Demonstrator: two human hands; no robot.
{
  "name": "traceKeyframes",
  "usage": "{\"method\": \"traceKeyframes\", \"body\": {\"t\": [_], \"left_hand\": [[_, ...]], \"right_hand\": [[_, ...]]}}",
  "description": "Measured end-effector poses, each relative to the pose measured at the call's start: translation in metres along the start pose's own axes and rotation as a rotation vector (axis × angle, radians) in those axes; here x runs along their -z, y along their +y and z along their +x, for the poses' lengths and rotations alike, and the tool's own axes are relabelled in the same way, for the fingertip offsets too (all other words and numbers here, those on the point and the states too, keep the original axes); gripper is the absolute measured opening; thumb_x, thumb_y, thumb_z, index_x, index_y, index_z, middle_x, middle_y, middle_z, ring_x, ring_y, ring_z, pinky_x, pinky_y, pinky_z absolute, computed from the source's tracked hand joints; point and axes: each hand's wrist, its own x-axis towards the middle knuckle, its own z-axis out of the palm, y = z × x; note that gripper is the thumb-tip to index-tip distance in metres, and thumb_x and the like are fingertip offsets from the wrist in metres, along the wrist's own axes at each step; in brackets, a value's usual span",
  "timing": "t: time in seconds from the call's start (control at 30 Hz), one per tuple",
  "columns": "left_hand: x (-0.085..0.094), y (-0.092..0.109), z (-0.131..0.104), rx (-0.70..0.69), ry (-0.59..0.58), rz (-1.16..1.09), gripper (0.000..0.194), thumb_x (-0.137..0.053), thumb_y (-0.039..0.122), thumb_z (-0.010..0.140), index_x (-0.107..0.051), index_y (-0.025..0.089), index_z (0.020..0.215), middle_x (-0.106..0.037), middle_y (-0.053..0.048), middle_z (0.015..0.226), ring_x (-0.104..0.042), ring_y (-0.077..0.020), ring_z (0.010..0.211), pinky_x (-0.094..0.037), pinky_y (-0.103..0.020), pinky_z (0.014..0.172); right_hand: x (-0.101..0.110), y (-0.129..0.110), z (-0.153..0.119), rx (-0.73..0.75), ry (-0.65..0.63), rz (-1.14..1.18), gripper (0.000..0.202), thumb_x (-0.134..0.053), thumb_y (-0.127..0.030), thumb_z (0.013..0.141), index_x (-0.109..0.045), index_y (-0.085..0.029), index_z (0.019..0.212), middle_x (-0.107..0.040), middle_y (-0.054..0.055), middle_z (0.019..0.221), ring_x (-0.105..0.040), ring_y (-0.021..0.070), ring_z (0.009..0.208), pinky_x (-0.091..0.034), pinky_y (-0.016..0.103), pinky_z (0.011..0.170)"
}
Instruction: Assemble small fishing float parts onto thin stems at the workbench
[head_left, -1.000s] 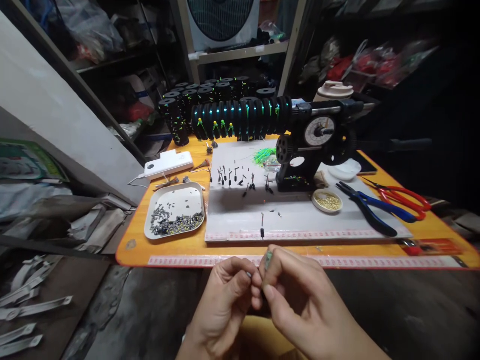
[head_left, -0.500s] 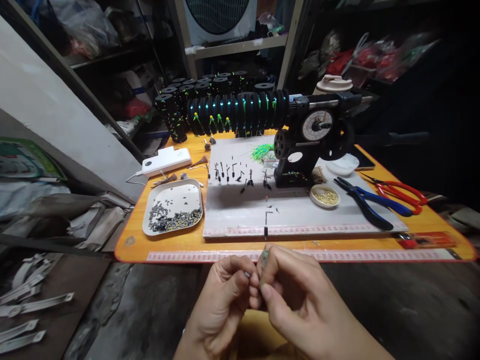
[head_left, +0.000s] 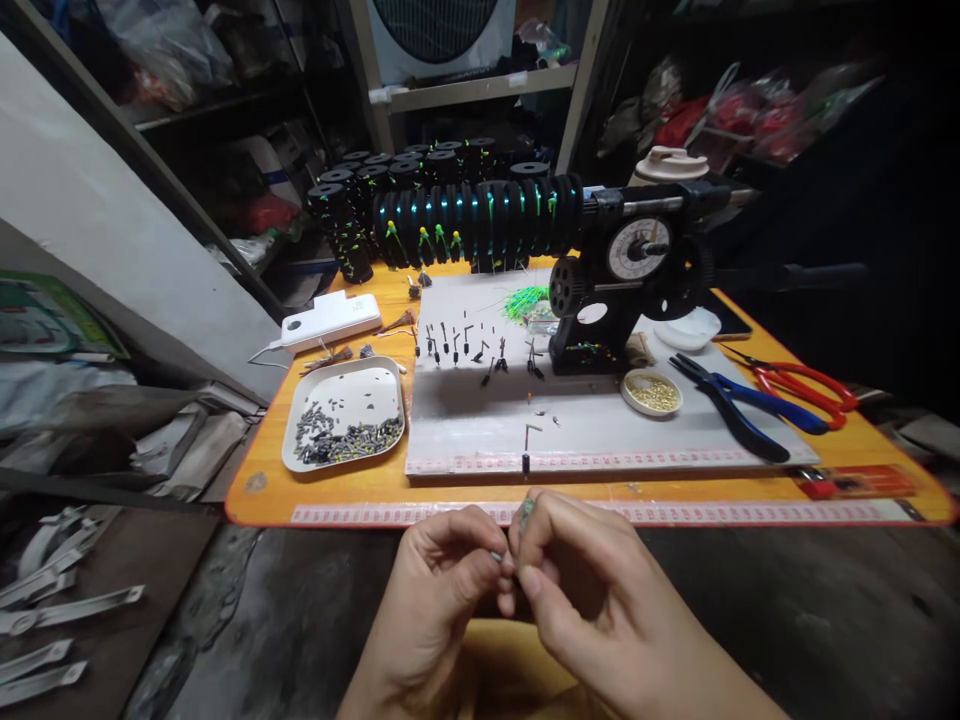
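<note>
My left hand (head_left: 454,580) is closed in a pinch, with the tip of a small grey piece (head_left: 496,556) showing between thumb and fingers. Against it, my right hand (head_left: 585,570) also pinches, thumb to index finger; whatever it grips is too small or hidden. A greenish patch or wrap (head_left: 526,512) shows on the right index finger. Both hands are in front of the table's near edge, fingertips touching or nearly so. Beyond them, a small black-weighted wire piece (head_left: 526,450) hangs at the front of the grey board (head_left: 465,430).
A white tray (head_left: 289,440) of small grey pieces sits left. The black winding machine (head_left: 592,340) stands behind, its ribbed roller (head_left: 480,222) carrying coloured threads. Right are a dish (head_left: 628,402) of gold bits, blue-black pliers (head_left: 739,405) and red-handled scissors (head_left: 817,400). A measuring tape (head_left: 360,514) lines the front edge.
The hands stay together in nearly the same place, with the left fingers shifting slightly. The whole view has moved a little.
</note>
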Motion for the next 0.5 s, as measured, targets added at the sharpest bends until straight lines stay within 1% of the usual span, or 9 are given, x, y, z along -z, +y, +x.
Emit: {"method": "traceKeyframes", "body": {"t": [0.13,0.33,0.5], "left_hand": [[-0.0006,0.0040,-0.0011,-0.007,-0.009,0.030,0.009,-0.086,0.021,0.073,-0.078,0.019,0.073,-0.067,0.001,0.068,-0.061,-0.0069,0.057,-0.048,-0.015,0.054],[-0.0007,0.0040,-0.0002,0.005,-0.018,0.033,0.011,-0.088,0.025,0.072,-0.078,0.020,0.073,-0.067,0.001,0.067,-0.061,-0.0064,0.055,-0.047,-0.015,0.052],[-0.0005,0.0041,-0.0010,0.023,-0.003,0.037,0.009,-0.086,0.026,0.073,-0.079,0.021,0.074,-0.067,0.002,0.069,-0.060,-0.0058,0.056,-0.047,-0.014,0.054]], "right_hand": [[0.0004,-0.0003,0.0009,0.012,-0.016,0.002,0.014,-0.050,-0.010,0.081,-0.047,-0.021,0.075,-0.053,-0.003,0.072,-0.054,0.0114,0.065,-0.043,0.023,0.058],[0.0020,-0.0007,0.0017,0.017,-0.026,-0.012,0.016,-0.051,-0.007,0.078,-0.046,-0.022,0.075,-0.052,-0.003,0.071,-0.054,0.0111,0.064,-0.042,0.022,0.057],[0.0012,-0.0008,0.0006,0.013,-0.009,-0.005,0.013,-0.051,-0.011,0.079,-0.046,-0.023,0.076,-0.053,-0.004,0.072,-0.055,0.0119,0.064,-0.044,0.023,0.057]]}}
